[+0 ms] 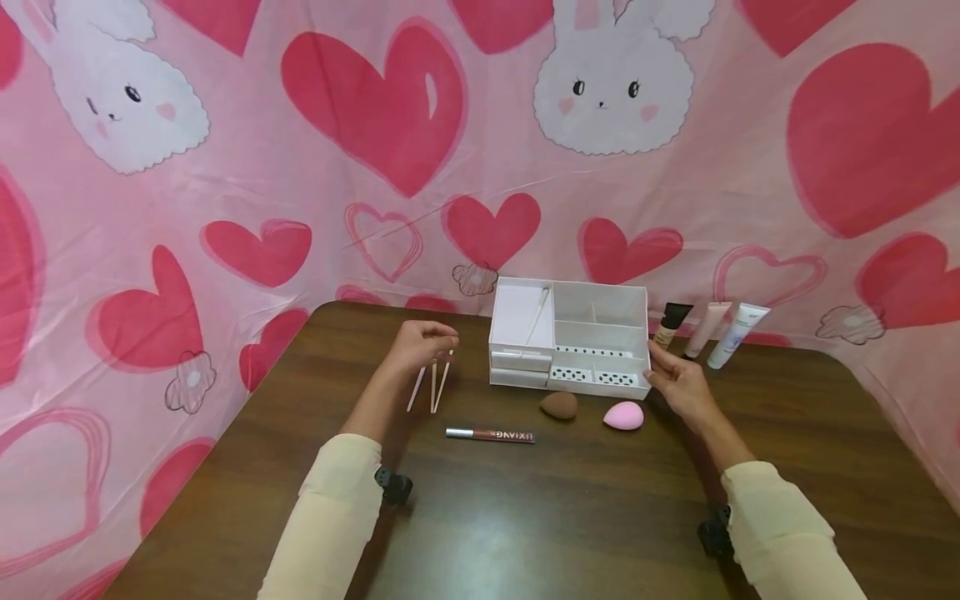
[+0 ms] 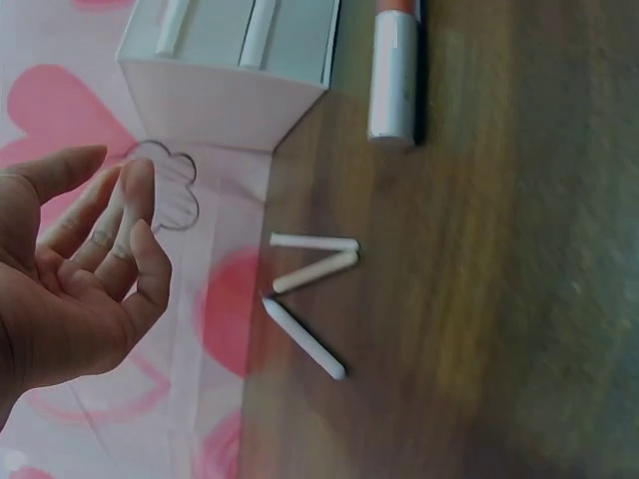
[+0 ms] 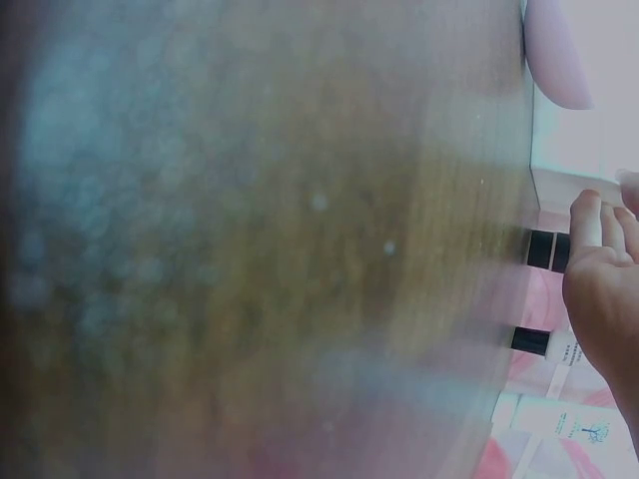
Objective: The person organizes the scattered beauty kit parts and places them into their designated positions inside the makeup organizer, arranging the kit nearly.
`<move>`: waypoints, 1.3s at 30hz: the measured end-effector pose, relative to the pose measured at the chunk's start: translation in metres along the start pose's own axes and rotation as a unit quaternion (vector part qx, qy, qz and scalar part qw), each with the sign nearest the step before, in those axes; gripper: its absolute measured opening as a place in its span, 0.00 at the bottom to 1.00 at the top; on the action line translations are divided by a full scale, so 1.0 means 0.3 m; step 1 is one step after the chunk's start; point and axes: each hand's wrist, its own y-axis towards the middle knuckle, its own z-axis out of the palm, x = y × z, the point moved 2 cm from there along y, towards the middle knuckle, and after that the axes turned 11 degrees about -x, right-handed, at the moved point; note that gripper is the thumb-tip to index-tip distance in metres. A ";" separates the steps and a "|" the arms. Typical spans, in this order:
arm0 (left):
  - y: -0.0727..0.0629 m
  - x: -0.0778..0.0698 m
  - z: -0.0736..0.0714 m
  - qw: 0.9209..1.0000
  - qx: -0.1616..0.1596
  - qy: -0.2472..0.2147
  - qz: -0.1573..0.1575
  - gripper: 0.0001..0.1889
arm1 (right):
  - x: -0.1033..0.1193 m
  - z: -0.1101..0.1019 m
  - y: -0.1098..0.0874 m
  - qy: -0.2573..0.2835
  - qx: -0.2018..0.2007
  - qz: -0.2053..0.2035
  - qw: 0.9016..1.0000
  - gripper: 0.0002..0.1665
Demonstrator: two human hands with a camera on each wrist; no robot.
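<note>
A white compartment organizer [image 1: 600, 302] stands at the back of the table. My right hand [image 1: 681, 385] is at its right side, fairly straight fingers touching the wall and thumb near the front corner. My left hand [image 1: 420, 346] hovers left of the organizer, fingers loosely bent and holding nothing. Below it, three short thin pale sticks [image 2: 315, 242] lie on the wood, set at different angles. On the organizer's upper left part rests a slim white stick [image 1: 537, 315]. A lip gloss tube [image 1: 491, 435] with a silver end lies in front.
Brown [image 1: 559, 406] and pink [image 1: 624, 415] teardrop makeup sponges sit before the organizer. A black-and-beige tube [image 1: 670, 323], a pink tube [image 1: 707, 329] and a white tube [image 1: 737, 335] stand to its right. A heart-and-rabbit cloth [image 1: 510, 167] hangs behind the wooden table [image 1: 525, 517].
</note>
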 end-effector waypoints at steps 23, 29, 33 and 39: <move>-0.019 0.161 -0.131 0.961 -0.083 0.262 0.017 0.12 | 0.001 0.002 0.001 -0.005 -0.001 -0.007 1.000 0.35; -0.023 0.187 -0.117 0.947 -0.068 0.315 0.004 0.09 | 0.005 0.004 -0.003 -0.008 -0.003 -0.006 1.000 0.35; -0.023 0.190 -0.108 0.944 -0.067 0.324 -0.008 0.08 | 0.006 0.002 -0.004 -0.003 -0.005 -0.010 1.000 0.35; -0.021 0.189 -0.103 0.939 -0.080 0.336 -0.011 0.09 | 0.005 0.001 -0.005 -0.004 -0.005 -0.011 1.000 0.34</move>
